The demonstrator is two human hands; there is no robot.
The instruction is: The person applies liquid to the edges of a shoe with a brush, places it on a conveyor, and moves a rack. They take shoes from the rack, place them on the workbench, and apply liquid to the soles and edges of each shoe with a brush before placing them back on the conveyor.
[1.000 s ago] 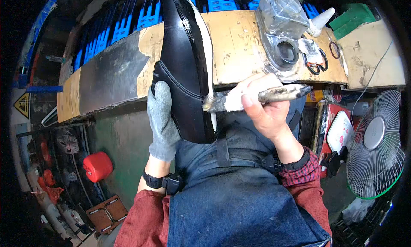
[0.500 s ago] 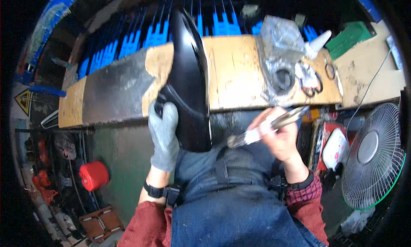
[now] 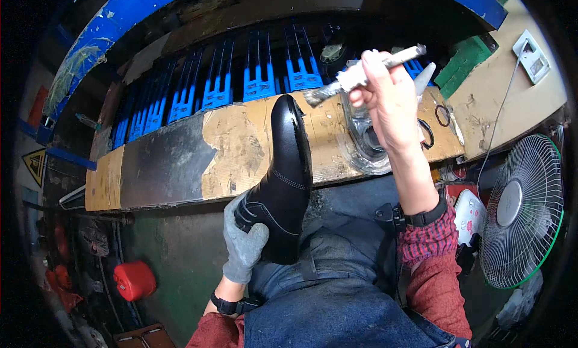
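Note:
A black leather shoe [image 3: 289, 185], toe pointing away from me, is held by my left hand [image 3: 245, 245], which wears a grey glove and grips it around the heel and ankle side. The shoe stands out over my lap and the near edge of the bench. My bare right hand [image 3: 391, 104] is raised above the right part of the bench. Between its fingers is a brush [image 3: 325, 94] with white wrapping around its handle, bristles pointing left, apart from the shoe. Under that hand sits a clear, smeared plastic container [image 3: 368, 161], partly hidden by my wrist.
Cardboard [image 3: 241, 146] covers the bench, with a dark sheet [image 3: 165, 161] at left. Behind it stand several blue forked holders [image 3: 257, 86]. Black handles [image 3: 426, 134] lie beside the container. A fan [image 3: 510, 194] is at right, and a red jug [image 3: 133, 280] at lower left.
My right hand has lifted the brush from over my lap to above the bench. The shoe in my left hand has come lower in view and nearer to me, and my view has shifted.

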